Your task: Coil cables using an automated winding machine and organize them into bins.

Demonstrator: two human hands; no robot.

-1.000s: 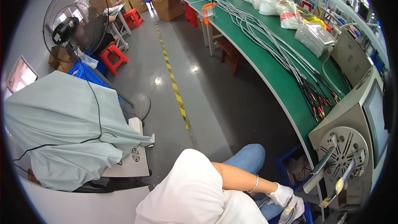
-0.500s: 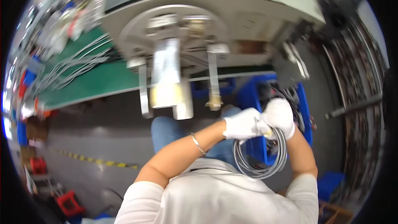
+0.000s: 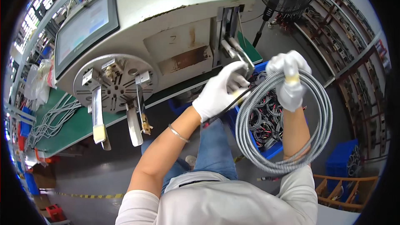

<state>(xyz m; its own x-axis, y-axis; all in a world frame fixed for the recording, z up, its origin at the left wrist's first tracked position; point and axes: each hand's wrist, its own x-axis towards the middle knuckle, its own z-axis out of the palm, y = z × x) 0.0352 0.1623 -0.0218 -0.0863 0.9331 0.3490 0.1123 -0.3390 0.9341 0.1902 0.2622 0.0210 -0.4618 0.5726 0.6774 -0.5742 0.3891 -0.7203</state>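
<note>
Coiled grey cable (image 3: pixel 325 116) hangs as a wide, many-turned ring from the person's right hand (image 3: pixel 290 77), on the right of the view and partly over a blue bin (image 3: pixel 271 152). That hand is raised, its gloved fingers closed round the top of the ring; they are slightly blurred. The right forearm rises almost straight behind the ring and shows through its middle, while the lower turns cross in front of the arm near the elbow.

The left arm reaches up and inward at a slant from the lower left, bent at the elbow, with a metal bracelet (image 3: pixel 178 133) near the wrist. The left hand (image 3: pixel 223 91), gloved too, stands just beside the ring's left edge, fingers bent and curving toward the cable. A black lead (image 3: pixel 227 108) runs from the ring past the fingertips and slants down below the palm; whether the fingers pinch it, one cannot tell.

Smaller coils (image 3: pixel 260 131) fill the bin under the ring. Left of both hands, a slotted disc (image 3: pixel 118 93) with projecting metal arms fronts a beige machine (image 3: pixel 175 31).
</note>
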